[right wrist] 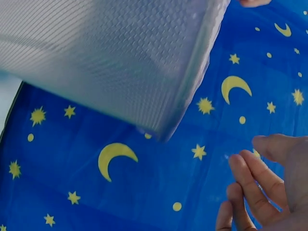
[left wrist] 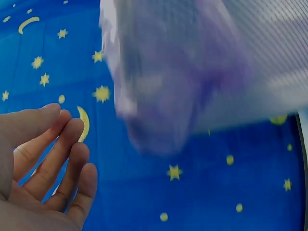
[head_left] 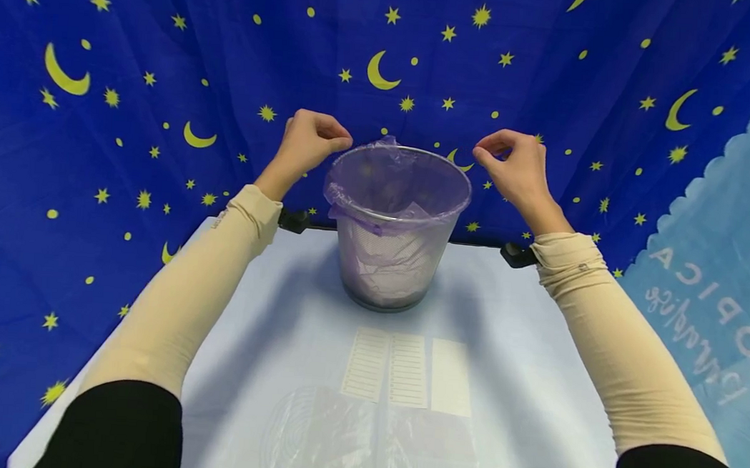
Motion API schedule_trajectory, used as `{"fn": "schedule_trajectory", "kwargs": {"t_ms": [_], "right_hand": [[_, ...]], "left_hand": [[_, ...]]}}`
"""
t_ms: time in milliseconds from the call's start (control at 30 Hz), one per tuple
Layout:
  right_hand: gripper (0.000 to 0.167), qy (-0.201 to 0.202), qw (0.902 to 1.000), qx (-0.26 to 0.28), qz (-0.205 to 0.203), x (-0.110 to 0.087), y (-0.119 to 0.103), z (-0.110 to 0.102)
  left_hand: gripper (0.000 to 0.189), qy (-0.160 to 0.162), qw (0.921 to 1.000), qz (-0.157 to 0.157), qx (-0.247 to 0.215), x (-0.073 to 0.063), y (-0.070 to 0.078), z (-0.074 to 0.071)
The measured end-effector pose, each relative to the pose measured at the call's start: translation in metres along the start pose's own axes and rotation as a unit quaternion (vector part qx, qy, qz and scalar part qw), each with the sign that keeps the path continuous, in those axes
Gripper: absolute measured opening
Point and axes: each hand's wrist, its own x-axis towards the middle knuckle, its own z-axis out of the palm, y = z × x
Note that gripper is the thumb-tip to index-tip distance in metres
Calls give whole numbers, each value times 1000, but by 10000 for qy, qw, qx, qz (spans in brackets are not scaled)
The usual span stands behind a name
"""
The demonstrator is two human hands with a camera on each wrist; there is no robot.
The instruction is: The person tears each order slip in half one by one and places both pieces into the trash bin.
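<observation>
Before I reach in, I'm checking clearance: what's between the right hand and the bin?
Nothing; the right wrist view shows a gap between right hand and bin, blue cloth behind.

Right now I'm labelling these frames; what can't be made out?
Purple liner, left wrist view: its folds are blurred.
Bin, head view: floor hidden by its near side and the purple liner.
Bin, right wrist view: base cut off by the left edge.
Lined paper strips, head view: marks too small to read.

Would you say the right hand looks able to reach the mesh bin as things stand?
Probably yes: the right hand appears empty, just off the mesh bin's rim, with nothing visible between them.
</observation>
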Motion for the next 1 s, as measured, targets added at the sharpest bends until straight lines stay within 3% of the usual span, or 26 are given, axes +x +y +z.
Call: {"fn": "schedule_trajectory", "kwargs": {"t_ms": [200,500,600,833,1000], "right_hand": [[38,78,9999,-149,-24,-9,18,-12],[62,-351,9987,-272,259,-25,38,-17],[66,-490,9976,-342,350,-29,42,-18],[66,-772,9954,-527,204,-46,55,-9],[67,-823,9950,-522,240,-58,67,-4]], "left_hand": [[29,57,9996,-158,233,-9,-17,-20],[38,31,9986,-244,465,-18,-35,-27],[39,-54,9986,-302,424,-21,-41,-26],[28,-130,9971,14,748,-33,-61,-13],[28,-150,9966,35,815,-41,-71,-4]]}}
